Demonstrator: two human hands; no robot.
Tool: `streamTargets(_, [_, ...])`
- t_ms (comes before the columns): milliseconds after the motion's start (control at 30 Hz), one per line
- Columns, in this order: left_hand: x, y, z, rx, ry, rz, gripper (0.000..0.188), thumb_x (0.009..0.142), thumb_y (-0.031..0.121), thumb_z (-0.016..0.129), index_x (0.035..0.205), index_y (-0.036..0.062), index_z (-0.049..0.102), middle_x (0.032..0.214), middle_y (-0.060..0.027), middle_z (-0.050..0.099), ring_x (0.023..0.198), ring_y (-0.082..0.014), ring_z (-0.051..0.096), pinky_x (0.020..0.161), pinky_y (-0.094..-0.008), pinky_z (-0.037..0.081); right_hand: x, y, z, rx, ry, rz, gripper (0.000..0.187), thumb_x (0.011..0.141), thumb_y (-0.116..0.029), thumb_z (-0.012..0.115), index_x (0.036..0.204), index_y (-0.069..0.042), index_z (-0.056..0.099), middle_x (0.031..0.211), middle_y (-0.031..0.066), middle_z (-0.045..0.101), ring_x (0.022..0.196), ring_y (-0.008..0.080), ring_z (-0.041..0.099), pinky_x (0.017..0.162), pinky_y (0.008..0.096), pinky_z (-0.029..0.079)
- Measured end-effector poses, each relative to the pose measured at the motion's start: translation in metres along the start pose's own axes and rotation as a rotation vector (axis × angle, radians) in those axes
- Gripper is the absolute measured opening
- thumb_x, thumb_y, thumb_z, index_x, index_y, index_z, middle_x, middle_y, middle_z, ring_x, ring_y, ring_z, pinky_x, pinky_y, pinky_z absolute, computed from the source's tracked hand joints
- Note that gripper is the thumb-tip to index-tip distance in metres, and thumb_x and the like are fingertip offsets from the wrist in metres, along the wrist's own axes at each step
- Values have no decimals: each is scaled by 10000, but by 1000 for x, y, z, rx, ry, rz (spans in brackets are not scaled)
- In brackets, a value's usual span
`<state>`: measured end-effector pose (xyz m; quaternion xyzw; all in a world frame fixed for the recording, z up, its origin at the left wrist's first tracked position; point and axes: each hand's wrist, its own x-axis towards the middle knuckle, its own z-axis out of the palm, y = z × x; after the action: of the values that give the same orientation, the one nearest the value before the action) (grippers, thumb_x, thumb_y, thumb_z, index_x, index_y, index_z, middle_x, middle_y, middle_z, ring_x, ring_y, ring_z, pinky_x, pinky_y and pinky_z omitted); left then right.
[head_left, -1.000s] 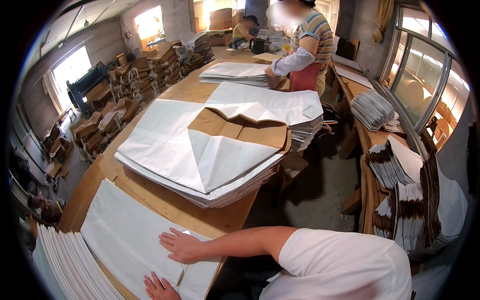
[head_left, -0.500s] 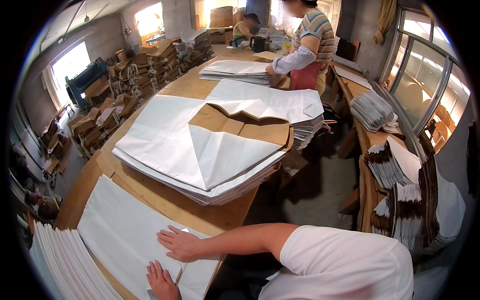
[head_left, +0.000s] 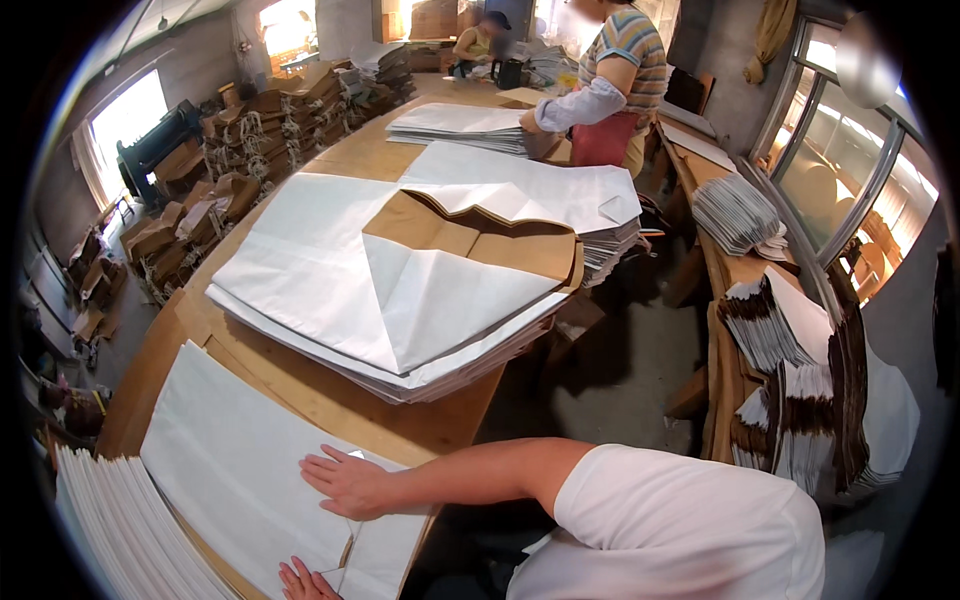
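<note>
A long white paper sack [head_left: 230,430] lies flat on the wooden table in front of me, with a folded end showing a brown sliver near its right side. My right hand [head_left: 345,485] rests palm down on this sack, fingers spread, beside the fold. Closer to the lower edge, my left hand [head_left: 305,582] is only partly in view; its fingers are stretched out over the sack by the folded end. Neither hand holds anything. Just beyond lies a pile of white sacks [head_left: 290,240], the top one opened at its end to show a brown lining [head_left: 470,240].
Stacked white sacks [head_left: 130,530] stand on edge at the near left. A person [head_left: 625,70] handles another stack [head_left: 465,130] at the table's far end; a second person [head_left: 480,45] sits behind. Bundled brown sacks line the left, and more stacks [head_left: 740,215] fill the right bench.
My left hand has slid nearer to me along the sack, partly out of view. My right hand stays flat in about the same place. The whole view has shifted slightly.
</note>
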<state>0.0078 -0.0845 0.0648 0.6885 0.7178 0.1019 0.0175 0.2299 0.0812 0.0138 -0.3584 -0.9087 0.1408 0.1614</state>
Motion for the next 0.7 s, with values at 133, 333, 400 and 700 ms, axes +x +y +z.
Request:
streamTargets(133, [-2, -11, 6, -41, -37, -4, 483, 1086, 284, 502, 1479, 6, 535, 1497, -305, 508, 1407, -453, 449, 1191, -518, 330, -5, 1, -1, -5, -19, 7, 665, 1077, -373, 389, 1556, 86, 332, 1663, 223, 302, 1578, 317, 221, 1303, 505, 96])
streamTargets(333, [-23, -69, 51, -281, 35, -217, 495, 1079, 222, 481, 1551, 75, 469, 1642, -176, 390, 1521, -331, 355, 1241, -467, 254, 21, -14, -7, 135, -152, 5, 652, 1047, -354, 493, 1544, 54, 379, 1663, 252, 289, 1569, 370, 231, 1288, 523, 142])
streamTargets(400, [-4, -1, -3, -711, 76, -351, 497, 1073, 186, 474, 1541, 22, 443, 1632, -183, 390, 1466, -353, 417, 1218, -380, 308, 7, 18, 13, 370, 337, -59, 577, 1041, -293, 504, 1504, 48, 449, 1610, 286, 365, 1517, 432, 308, 1278, 529, 175])
streamTargets(700, [-16, -56, 10, -473, 60, -40, 434, 930, 189, 712, 1310, -11, 651, 1609, -243, 375, 1484, -412, 359, 1219, -457, 324, -70, 9, -54, 1455, 190, 823, 260, 1015, -166, 518, 1191, 20, 563, 1102, 134, 617, 956, 199, 638, 814, 327, 574])
